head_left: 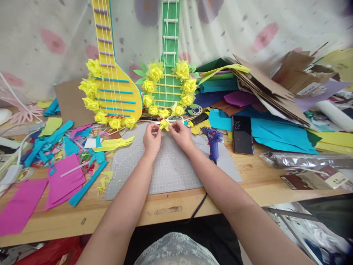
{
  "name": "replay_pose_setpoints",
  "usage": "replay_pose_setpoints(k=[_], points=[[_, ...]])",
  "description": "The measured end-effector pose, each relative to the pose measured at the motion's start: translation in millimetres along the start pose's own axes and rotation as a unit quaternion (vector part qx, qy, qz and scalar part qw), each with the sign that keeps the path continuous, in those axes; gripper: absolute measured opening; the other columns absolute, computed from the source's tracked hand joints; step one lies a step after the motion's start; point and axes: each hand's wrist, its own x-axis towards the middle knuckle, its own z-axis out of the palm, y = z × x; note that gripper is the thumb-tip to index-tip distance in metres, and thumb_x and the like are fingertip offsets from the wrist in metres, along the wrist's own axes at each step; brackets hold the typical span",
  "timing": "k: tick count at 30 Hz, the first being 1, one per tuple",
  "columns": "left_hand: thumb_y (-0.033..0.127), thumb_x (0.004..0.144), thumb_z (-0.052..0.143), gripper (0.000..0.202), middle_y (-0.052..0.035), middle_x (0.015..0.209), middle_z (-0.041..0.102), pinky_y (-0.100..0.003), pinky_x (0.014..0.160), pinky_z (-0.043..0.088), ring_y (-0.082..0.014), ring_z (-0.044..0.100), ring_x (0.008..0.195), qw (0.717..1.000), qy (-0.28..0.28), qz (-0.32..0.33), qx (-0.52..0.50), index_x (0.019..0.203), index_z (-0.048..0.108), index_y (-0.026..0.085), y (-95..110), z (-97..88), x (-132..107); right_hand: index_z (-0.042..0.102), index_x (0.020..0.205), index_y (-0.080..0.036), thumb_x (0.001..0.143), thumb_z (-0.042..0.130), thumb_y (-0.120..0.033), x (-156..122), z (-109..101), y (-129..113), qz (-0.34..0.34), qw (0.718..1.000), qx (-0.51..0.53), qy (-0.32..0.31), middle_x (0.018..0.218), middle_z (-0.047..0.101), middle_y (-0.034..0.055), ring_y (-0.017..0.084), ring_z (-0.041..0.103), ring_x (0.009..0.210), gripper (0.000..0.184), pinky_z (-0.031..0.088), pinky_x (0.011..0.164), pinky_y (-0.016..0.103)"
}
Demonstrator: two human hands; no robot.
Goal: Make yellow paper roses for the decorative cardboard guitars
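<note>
Between my two hands is a small yellow paper flower (164,124), held over the far part of the grey cutting mat (168,173). My left hand (152,139) pinches its left side. My right hand (180,134) grips it from the right, with fingers pressed together. Just beyond stands a green paper guitar (170,79) ringed with yellow paper flowers. A yellow paper instrument (121,86) with blue strips and similar flowers leans beside it. Right of my right hand, a blue glue gun (213,141) rests on the mat.
Paper scraps (70,145) and pink sheets (66,180) cover the table's left side. A phone (242,135) lies on blue crepe paper (281,130) at right. Behind it are stacked cardboard sheets (271,90). Patterned curtain (234,33) hangs at the back.
</note>
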Motion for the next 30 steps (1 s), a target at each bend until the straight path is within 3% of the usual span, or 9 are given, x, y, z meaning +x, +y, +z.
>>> replay_pose_setpoints(k=[4,7,9,13,17,23,30], points=[[0.018,0.070,0.057,0.016,0.0005,0.073,0.054,-0.020,0.056,0.044,-0.0102,0.053,0.068,0.998,0.030,-0.031,-0.044,0.084,0.050,0.020,-1,2.3,2,0.054,0.076,-0.019,0.081,0.045,-0.036,-2,-3,-4,-0.046,0.997,-0.050,0.030,0.074,0.058,0.0020,0.011,0.048,0.060,0.020,0.040,0.060,0.025],[0.020,0.069,0.058,0.018,0.0017,0.069,0.052,-0.021,0.054,0.046,-0.0108,0.053,0.065,0.990,0.047,-0.076,-0.112,0.086,0.051,0.020,0,3.6,2,0.055,0.100,-0.019,0.087,0.035,-0.034,-6,-7,-14,-0.097,0.990,-0.087,0.055,0.079,0.061,0.0048,0.014,0.053,0.067,0.029,0.041,0.065,0.026],[0.022,0.068,0.059,0.020,0.0016,0.068,0.053,-0.022,0.054,0.047,-0.0111,0.053,0.064,0.984,0.044,-0.091,-0.149,0.087,0.054,0.020,1,3.8,3,0.053,0.110,-0.020,0.088,0.031,-0.030,-10,-9,-21,-0.135,0.984,-0.114,0.024,0.082,0.062,0.0058,0.016,0.056,0.073,0.033,0.042,0.068,0.027],[0.024,0.068,0.060,0.019,-0.0009,0.074,0.060,-0.022,0.057,0.048,-0.0107,0.055,0.066,0.981,0.019,-0.092,-0.169,0.086,0.062,0.019,2,3.5,2,0.057,0.106,-0.022,0.086,0.034,-0.025,-14,-5,-27,-0.201,0.965,-0.161,-0.053,0.093,0.063,0.0074,0.018,0.056,0.089,0.031,0.042,0.074,0.028],[0.024,0.069,0.060,0.018,-0.0035,0.085,0.064,-0.021,0.060,0.048,-0.0113,0.057,0.072,0.986,0.011,-0.084,-0.144,0.085,0.066,0.019,-2,3.7,2,0.057,0.102,-0.021,0.086,0.037,-0.027,-12,2,-22,-0.183,0.966,-0.174,-0.059,0.095,0.064,0.0064,0.017,0.057,0.086,0.026,0.041,0.072,0.027],[0.022,0.071,0.059,0.023,-0.0047,0.089,0.064,-0.022,0.065,0.048,-0.0122,0.058,0.076,0.997,-0.011,-0.041,-0.068,0.093,0.066,0.022,-4,3.9,0,0.053,0.103,-0.020,0.080,0.046,-0.024,-9,6,-16,-0.137,0.972,-0.189,-0.035,0.095,0.063,0.0055,0.017,0.057,0.080,0.024,0.039,0.063,0.025],[0.021,0.074,0.056,0.024,-0.0046,0.089,0.063,-0.022,0.063,0.046,-0.0126,0.058,0.078,0.999,-0.025,-0.002,-0.023,0.097,0.065,0.023,-1,0.9,-2,0.053,0.099,-0.021,0.079,0.043,-0.020,-8,7,-14,-0.115,0.980,-0.164,-0.017,0.093,0.063,0.0035,0.015,0.057,0.075,0.022,0.038,0.061,0.025]])
